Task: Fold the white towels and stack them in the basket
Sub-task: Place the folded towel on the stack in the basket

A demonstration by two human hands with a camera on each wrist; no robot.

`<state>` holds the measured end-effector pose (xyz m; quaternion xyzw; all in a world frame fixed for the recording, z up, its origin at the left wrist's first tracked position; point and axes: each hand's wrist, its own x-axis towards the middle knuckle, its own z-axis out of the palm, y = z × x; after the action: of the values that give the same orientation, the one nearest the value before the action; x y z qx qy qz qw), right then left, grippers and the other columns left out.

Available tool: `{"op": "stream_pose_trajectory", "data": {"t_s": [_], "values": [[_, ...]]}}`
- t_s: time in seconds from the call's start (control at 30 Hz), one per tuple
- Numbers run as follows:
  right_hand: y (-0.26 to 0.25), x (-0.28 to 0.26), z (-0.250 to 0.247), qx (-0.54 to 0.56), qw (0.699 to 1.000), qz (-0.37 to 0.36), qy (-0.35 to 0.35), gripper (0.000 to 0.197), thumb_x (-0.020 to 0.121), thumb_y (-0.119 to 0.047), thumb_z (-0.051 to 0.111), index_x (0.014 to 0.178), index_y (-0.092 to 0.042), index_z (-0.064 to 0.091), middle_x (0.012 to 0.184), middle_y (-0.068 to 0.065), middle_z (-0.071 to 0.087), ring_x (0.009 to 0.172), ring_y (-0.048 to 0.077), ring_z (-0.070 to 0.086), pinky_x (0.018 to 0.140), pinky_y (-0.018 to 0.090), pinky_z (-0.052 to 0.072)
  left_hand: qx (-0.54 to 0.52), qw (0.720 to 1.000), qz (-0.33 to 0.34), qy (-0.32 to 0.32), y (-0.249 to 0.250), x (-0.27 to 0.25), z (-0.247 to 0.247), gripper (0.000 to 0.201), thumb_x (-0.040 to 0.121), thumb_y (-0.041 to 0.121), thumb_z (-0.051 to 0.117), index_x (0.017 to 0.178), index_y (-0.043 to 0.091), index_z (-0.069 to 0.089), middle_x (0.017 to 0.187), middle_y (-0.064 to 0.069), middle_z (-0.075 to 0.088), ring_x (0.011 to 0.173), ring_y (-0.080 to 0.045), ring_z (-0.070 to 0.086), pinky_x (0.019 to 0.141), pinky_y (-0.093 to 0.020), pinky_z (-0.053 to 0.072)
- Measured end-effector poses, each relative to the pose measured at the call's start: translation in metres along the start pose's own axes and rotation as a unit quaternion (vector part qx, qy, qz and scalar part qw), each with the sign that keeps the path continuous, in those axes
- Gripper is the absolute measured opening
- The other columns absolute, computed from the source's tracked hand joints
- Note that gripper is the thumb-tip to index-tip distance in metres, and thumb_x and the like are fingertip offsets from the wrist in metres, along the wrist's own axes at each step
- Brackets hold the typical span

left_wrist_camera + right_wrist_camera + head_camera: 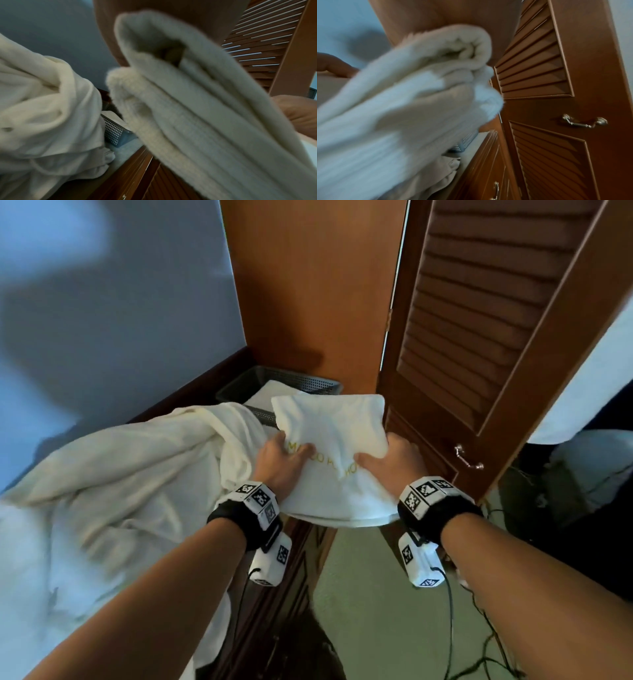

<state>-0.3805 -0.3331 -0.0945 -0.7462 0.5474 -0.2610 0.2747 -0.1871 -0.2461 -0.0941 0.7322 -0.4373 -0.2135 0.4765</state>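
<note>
Hands first, since they're closest to the camera: the left hand point(279, 460) and right hand point(390, 458) are both gripping one folded white towel point(334, 440), each grip closed on it with the thumb pressing on top and the fingers tucked underneath out of sight. Yellow lettering is showing on the towel between the two thumbs, half covered so I can't read it properly. The towel is being held up in the air, its far edge hanging over the near rim of the basket point(301, 381), not resting on anything as far as I can tell. From the left wrist view the folded towel point(197, 108) is showing its stacked layers edge-on, and the right wrist view is giving the same kind of look at the rolled end point(412, 88), pretty blurry.

Left of the towel, a big crumpled pile of white linen point(113, 484) is lying on the worktop point(126, 150), running right up against the basket. The basket is a dark mesh one sitting just beyond the towel on the worktop, with another white towel point(274, 392) already lying flat inside it.

Right of the basket, a louvred wooden door point(479, 337) is standing with a metal handle point(467, 458) on it, and a plain wood panel point(308, 285) is rising straight behind the basket.
</note>
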Motion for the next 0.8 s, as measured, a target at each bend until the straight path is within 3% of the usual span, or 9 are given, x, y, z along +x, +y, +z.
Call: {"op": "stream_pose_trajectory", "data": {"t_s": [0.2,0.3,0.4,0.5,0.67,0.8], "values": [[0.02,0.118,0.004,-0.019,1.0,0.021,-0.005,0.046,0.079,-0.042,0.076,0.108,-0.009,0.063,0.105,0.009,0.069,0.098,0.03,0.065,0.083,0.041,0.054,-0.012,1.0,-0.013,-0.021,-0.008,0.116,0.057,0.055,0.068,0.058,0.063,0.106,0.018,0.064,0.103,-0.002,0.071,0.098,-0.027,0.065,0.089,-0.047,0.054],[0.026,0.167,0.009,-0.016,1.0,0.021,-0.008,0.047,0.078,-0.04,0.077,0.11,-0.008,0.064,0.104,0.008,0.069,0.095,0.027,0.065,0.081,0.037,0.054,-0.005,0.999,-0.03,-0.032,-0.008,0.155,0.073,0.041,0.082,0.048,0.066,0.109,0.018,0.061,0.108,-0.002,0.068,0.1,-0.026,0.062,0.091,-0.041,0.051],[0.019,0.208,0.016,-0.009,0.999,0.014,-0.041,0.042,0.08,-0.032,0.078,0.109,-0.005,0.064,0.101,0.007,0.067,0.088,0.022,0.061,0.073,0.029,0.046,-0.006,0.999,-0.046,-0.016,-0.013,0.189,0.079,0.039,0.084,0.046,0.067,0.106,0.015,0.06,0.104,-0.003,0.067,0.096,-0.025,0.062,0.084,-0.038,0.051],[0.009,0.254,0.032,-0.032,0.997,-0.014,-0.067,0.043,0.078,-0.035,0.078,0.107,-0.007,0.065,0.101,0.009,0.07,0.093,0.027,0.066,0.078,0.035,0.053,0.001,0.998,-0.063,0.018,-0.021,0.222,0.079,0.032,0.087,0.039,0.069,0.097,0.011,0.057,0.097,-0.006,0.064,0.09,-0.026,0.06,0.074,-0.033,0.044],[-0.005,0.338,0.07,-0.117,0.986,-0.045,-0.109,0.042,0.08,-0.044,0.072,0.107,-0.016,0.059,0.104,0.007,0.066,0.095,0.031,0.063,0.082,0.039,0.053,0.018,0.995,-0.09,0.03,-0.049,0.278,0.079,0.03,0.088,0.036,0.069,0.099,0.011,0.056,0.098,-0.003,0.063,0.092,-0.023,0.06,0.077,-0.032,0.045],[-0.009,0.415,0.11,-0.162,0.974,-0.072,-0.139,0.041,0.079,-0.045,0.073,0.103,-0.016,0.058,0.104,0.009,0.066,0.093,0.032,0.063,0.079,0.038,0.052,0.013,0.991,-0.13,0.04,-0.073,0.329,0.088,0.024,0.088,0.031,0.071,0.083,0.02,0.05,0.082,0.008,0.057,0.078,-0.014,0.058,0.068,-0.025,0.041]]}}
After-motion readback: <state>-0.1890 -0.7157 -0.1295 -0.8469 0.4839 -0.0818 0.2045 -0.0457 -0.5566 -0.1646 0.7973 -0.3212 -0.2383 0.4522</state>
